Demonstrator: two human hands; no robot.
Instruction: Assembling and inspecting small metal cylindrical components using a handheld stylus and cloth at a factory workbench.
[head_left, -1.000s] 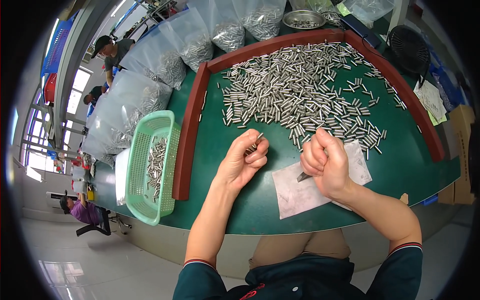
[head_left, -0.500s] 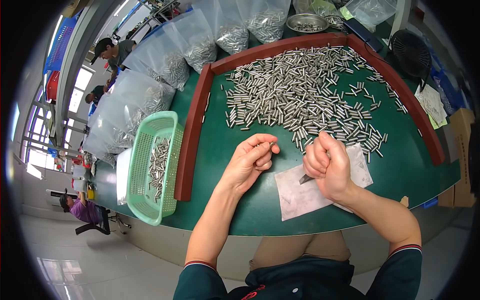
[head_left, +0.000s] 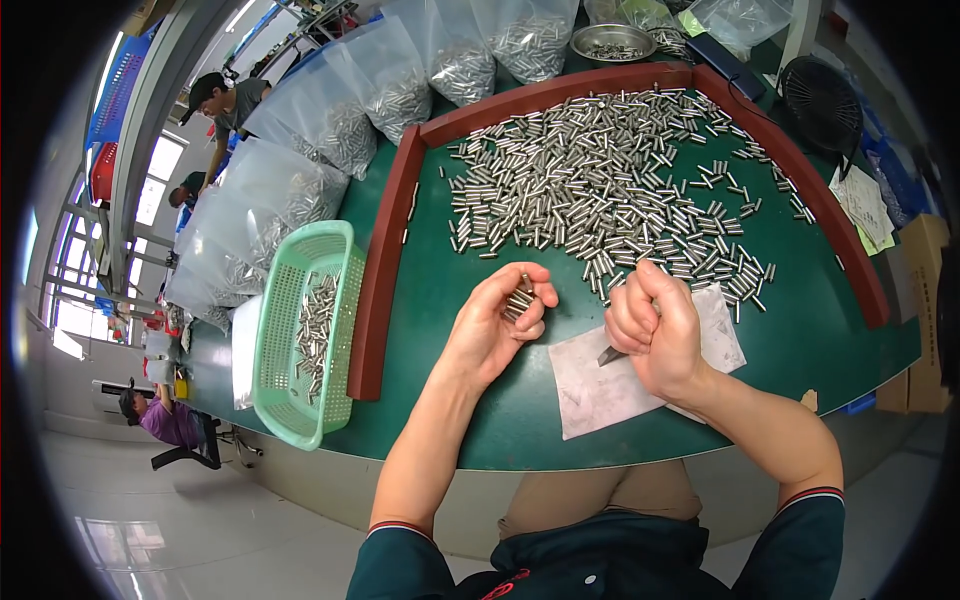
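Note:
My left hand is curled around several small metal pins, which show between the fingers and palm. To its right, my right hand is closed in a fist, with the flat grey tip of a tool sticking out below the fingers; the rest of the tool is hidden. Under the right hand lies a smudged whitish cloth or paper sheet. Beyond both hands, a large pile of short shiny metal pins spreads over the green tabletop.
A dark red wooden frame borders the pile. Left of it stands a light green basket holding more pins. Clear bags of pins line the back and left. At the back are a metal bowl and a black fan. Other people work farther left.
My left hand's fingers have loosened and turned slightly, so the pins in them now show. My right hand stays nearly still.

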